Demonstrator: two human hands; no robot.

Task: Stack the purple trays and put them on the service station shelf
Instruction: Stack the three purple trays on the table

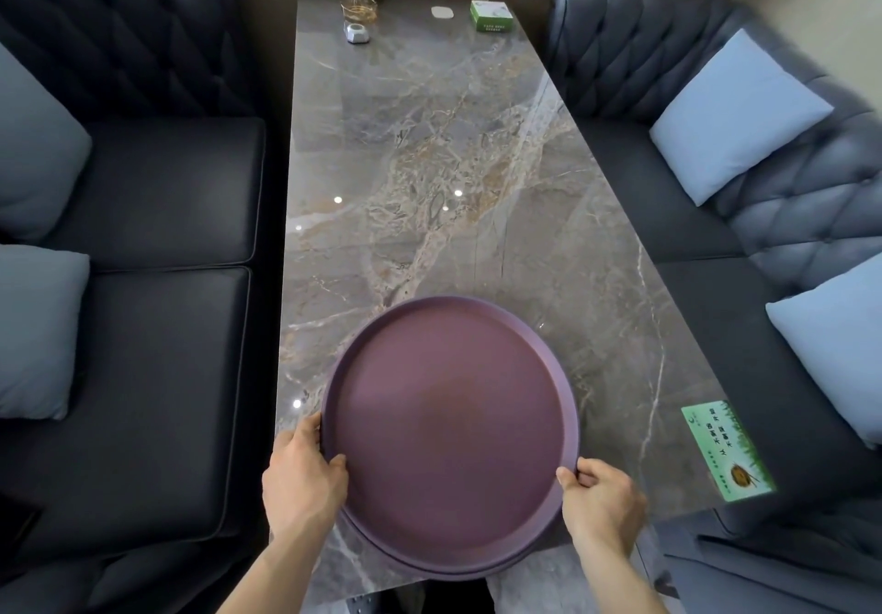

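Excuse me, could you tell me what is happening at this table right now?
A person is gripping a stack of round purple trays at the near end of the marble table, the left hand and right hand each clasping the rim. The trays look nested already, hanging partly over the table edge. No service shelf is in view.

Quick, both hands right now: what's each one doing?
Left hand: closed on the left rim of the stacked purple trays.
Right hand: closed on their right rim, fingers curled over the edge.
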